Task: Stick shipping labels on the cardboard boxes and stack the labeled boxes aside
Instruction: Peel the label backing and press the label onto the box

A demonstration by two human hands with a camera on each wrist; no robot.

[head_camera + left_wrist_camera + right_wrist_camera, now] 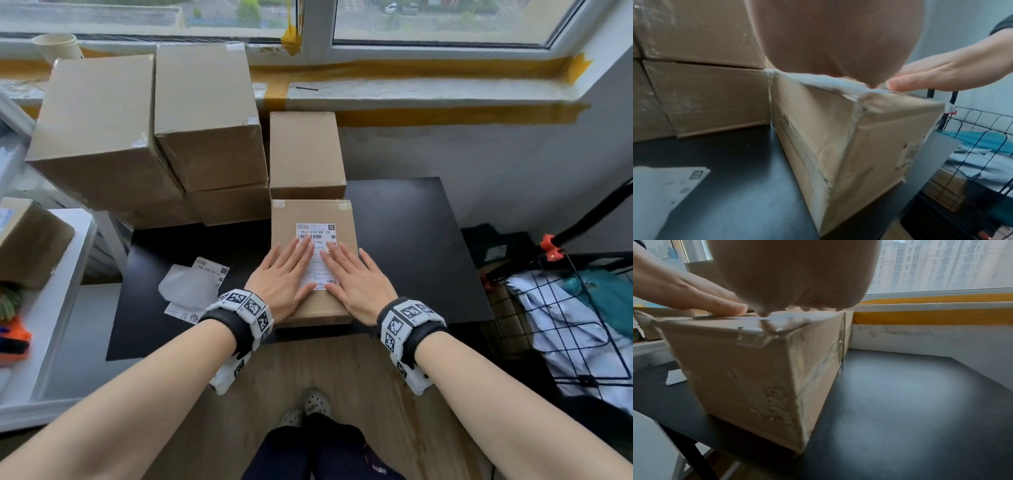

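A taped cardboard box (315,214) (838,129) (756,369) stands near the front edge of the black table (411,240). A white shipping label (317,233) lies on its top. My left hand (286,274) (828,40) rests flat on the label's left side, fingers straight. My right hand (356,281) (793,272) lies flat on the label's right side. Both palms press down on the box top. More labels and backing paper (191,291) (663,194) lie on the table to the left.
A plain box (305,154) stands right behind the labelled one. Larger stacked boxes (154,130) fill the table's back left. A white shelf (44,308) with another box (30,240) is at left. A black wire basket (565,318) sits at right.
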